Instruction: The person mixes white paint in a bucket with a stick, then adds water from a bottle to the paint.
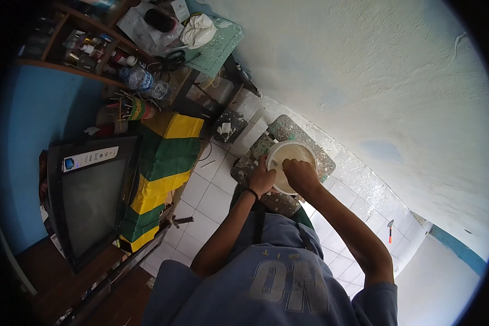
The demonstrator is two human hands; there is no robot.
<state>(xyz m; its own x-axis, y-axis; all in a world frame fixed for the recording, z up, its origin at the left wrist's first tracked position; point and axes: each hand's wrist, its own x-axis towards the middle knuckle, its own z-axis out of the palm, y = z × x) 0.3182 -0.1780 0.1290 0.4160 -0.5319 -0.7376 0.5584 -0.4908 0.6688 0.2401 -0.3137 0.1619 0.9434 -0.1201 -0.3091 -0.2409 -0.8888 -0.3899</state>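
Observation:
A round white tub (277, 148) with a pale, off-white mix in it stands in front of my body on a paint-spattered, dark speckled surface (286, 128). My left hand (262, 178) grips the tub's left rim, and a dark band circles that wrist. Over the tub's mouth, my right hand (300, 175) is closed in a fist, knuckles up. Whatever it holds is hidden beneath the fingers and in the mix.
A rough plastered wall (358, 70) rises on the right. On the tiled floor (209, 187) lies a hammer (390, 231). To the left are a television (92, 195), a yellow-and-green cloth (165, 157), and a cluttered shelf with a water bottle (138, 79). A small speckled block (231, 125) stands near the tub.

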